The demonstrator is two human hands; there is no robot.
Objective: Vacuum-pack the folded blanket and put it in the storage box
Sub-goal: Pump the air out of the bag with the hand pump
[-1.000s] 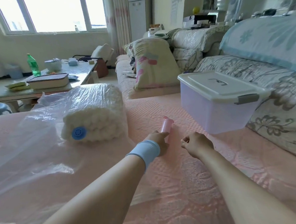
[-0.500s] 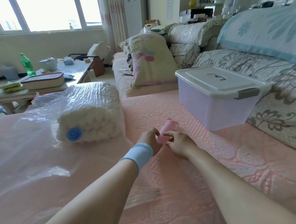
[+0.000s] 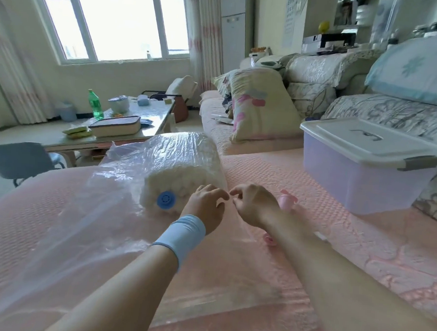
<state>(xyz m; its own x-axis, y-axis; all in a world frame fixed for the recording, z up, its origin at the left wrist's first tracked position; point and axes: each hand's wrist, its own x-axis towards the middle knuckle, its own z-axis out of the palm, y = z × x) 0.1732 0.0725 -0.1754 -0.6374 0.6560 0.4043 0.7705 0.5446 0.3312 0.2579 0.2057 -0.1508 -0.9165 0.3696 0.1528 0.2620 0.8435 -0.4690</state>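
A white folded blanket [image 3: 184, 171] lies inside a clear vacuum bag [image 3: 55, 222] on the pink sofa cover, its round blue valve [image 3: 165, 200] facing me. My left hand [image 3: 206, 205], with a pale blue wristband, hovers just right of the valve, fingers spread and empty. My right hand [image 3: 254, 206] hovers beside it, fingers curled apart, fingertips almost meeting the left's. A pink hand pump [image 3: 288, 201] lies on the cover behind my right wrist, held by neither hand. The translucent storage box [image 3: 360, 179], white lid shut, stands at the right.
A floral pillow [image 3: 261, 109] leans on the sofa behind the blanket. To the left stands a low table [image 3: 60, 140] with a green bottle [image 3: 95, 105] and a flat case, and a grey chair [image 3: 18, 160]. Sofa back cushions rise along the right.
Both hands let go of the pink pump, which now lies on the cover, and moved left toward the bag's blue valve. The camera view shifted closer and leftward.
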